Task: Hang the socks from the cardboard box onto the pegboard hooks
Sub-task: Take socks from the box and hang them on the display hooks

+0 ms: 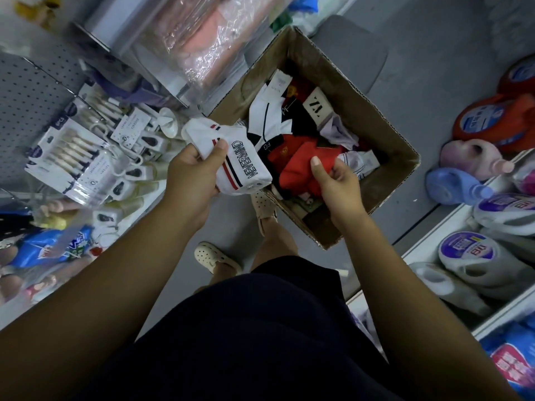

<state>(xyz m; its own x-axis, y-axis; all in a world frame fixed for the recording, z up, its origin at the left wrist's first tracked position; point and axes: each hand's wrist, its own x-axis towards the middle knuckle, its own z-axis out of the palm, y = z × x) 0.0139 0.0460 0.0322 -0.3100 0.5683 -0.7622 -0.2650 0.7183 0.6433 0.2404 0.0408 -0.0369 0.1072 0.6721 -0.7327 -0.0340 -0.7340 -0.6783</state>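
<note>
Down here, standing in cream clogs (215, 257) on the grey floor (419, 68), looking straight down past dark clothing. Just beyond, gripping a folded white sock bundle (231, 160) in the left hand (194, 169), pressing the thumb on top beside the red and navy stripes and curling the fingers underneath. Holding that bundle in the air just left of the near left corner of the cardboard box (385, 131), with the printed band facing up. Reaching into the near part of the box with the right hand (333, 175), laying the thumb against a red sock pair (298, 166) and curling the fingers inward; not possible to tell whether pinching the fabric or only touching it. Farther in, lying heaped inside the open box: more socks (272, 117) in white, black, red and pale lilac, some carrying paper tags. Far left, hanging crowded together on the pegboard (29, 91): carded packets (66, 149). Far right, lying on low shelves: detergent bottles (492, 123) in orange, blue, pink and grey.
</note>
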